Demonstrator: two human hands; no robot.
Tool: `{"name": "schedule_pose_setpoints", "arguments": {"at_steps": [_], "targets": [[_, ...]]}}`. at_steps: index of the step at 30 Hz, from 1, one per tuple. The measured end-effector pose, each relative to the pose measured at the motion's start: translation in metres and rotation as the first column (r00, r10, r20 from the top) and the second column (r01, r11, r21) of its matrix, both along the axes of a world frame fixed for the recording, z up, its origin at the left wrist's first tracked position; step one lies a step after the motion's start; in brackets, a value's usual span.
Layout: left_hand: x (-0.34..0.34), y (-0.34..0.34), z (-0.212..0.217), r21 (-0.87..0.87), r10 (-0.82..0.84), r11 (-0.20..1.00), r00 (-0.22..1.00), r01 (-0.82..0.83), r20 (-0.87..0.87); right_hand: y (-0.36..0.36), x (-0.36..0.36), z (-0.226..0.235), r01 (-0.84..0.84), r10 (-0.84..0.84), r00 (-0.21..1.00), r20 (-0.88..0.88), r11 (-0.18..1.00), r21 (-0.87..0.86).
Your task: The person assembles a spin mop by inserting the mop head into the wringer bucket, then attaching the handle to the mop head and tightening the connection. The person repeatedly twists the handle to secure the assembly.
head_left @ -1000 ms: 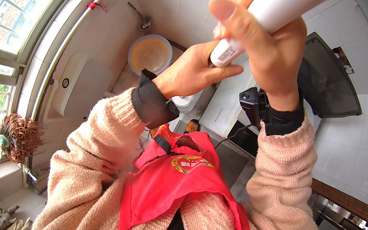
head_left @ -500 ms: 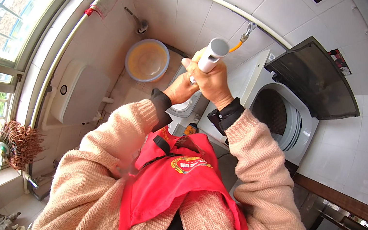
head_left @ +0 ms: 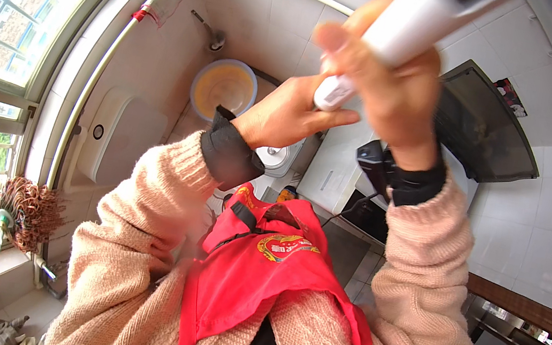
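A white, rod-like tool (head_left: 420,22) with a rounded lower end slants up to the right in front of me, close to the camera; its exact kind I cannot make out. My right hand (head_left: 403,99), somewhat blurred, wraps round its middle. Lower down, my left hand (head_left: 280,116) is closed at the rounded end, one finger stretched beneath it. The tool's upper end runs out of the top of the picture. Behind my right hand stands a white washing machine (head_left: 330,173) with its dark lid (head_left: 497,126) raised.
A pale basin (head_left: 198,79) is on the floor at the back. A white cistern (head_left: 118,137) hangs on the left wall near a white pipe (head_left: 112,47). Beside the window (head_left: 22,2) is a brown mop head (head_left: 32,214). A dark wooden ledge (head_left: 522,305) is at the right.
Both hands have raised the white tool closer to the camera and tilted it to the right. My right hand moved up and right; my left hand now sits at the lower end.
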State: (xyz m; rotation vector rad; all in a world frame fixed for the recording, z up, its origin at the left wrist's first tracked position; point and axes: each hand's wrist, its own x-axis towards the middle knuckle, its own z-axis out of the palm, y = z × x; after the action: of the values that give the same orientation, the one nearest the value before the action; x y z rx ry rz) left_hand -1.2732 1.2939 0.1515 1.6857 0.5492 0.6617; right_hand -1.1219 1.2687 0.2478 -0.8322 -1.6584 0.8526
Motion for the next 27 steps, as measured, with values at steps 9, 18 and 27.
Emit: {"name": "schedule_pose_setpoints", "arguments": {"at_steps": [9, 18, 27], "targets": [[0.015, 0.005, -0.075, -0.019, 0.044, 0.999, 0.994, -0.042, 0.104, 0.006, -0.020, -0.072, 0.106, -0.124, 0.969, -0.214, 0.990, -0.091], [-0.003, 0.006, -0.170, 0.007, 0.072, 0.997, 0.997, -0.072, 0.020, 0.001, -0.029, -0.171, 0.058, -0.061, 0.998, 0.000, 0.950, -0.308], [0.001, 0.009, -0.177, -0.062, 0.106, 0.993, 0.991, -0.101, 0.080, 0.002, -0.020, -0.174, 0.070, -0.036, 0.991, 0.128, 0.960, -0.271]]}}
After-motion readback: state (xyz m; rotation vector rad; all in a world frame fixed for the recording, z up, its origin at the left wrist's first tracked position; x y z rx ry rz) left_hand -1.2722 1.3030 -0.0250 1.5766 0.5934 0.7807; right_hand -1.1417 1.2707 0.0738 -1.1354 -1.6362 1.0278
